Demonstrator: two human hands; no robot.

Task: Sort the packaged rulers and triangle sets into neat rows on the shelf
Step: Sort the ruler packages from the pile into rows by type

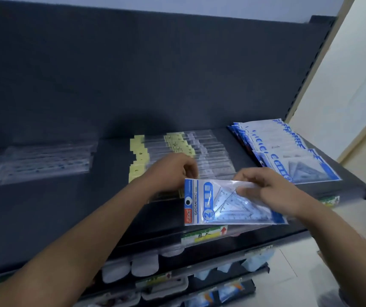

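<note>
Held packet: a triangle packet [233, 204] sits between both hands, above the front edge of the shelf [66, 207].
Long axis: it runs from hand to hand, with the blue header toward the left hand.
Right hand [266, 189]: pinches the packet's top edge, thumb on the clear face.
Left hand [173, 171]: fingers are curled at the packet's header corner, apparently pinching it.
Just beyond the left hand: yellow-tagged rulers [177, 149] lie overlapped in a row.
Beyond and outward of the right hand: the row of triangle packets [288, 151], likely where this one goes; the right hand is nearer.
Far out past the left hand: clear ruler packs [35, 160].
</note>
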